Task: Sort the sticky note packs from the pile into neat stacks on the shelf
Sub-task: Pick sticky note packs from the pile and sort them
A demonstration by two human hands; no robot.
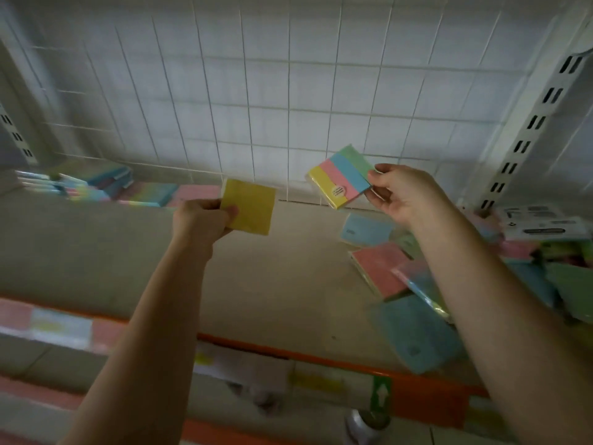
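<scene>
Sticky note packs in both hands above shelf: yellow pack pinched by left hand, striped pack gripped at its edge by right hand. Loose pile near right, stacks far left.

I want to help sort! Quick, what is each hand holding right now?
Left hand: closed, pinching a yellow pack.
Right hand: closed, pinching a striped pack by its edge.
</scene>
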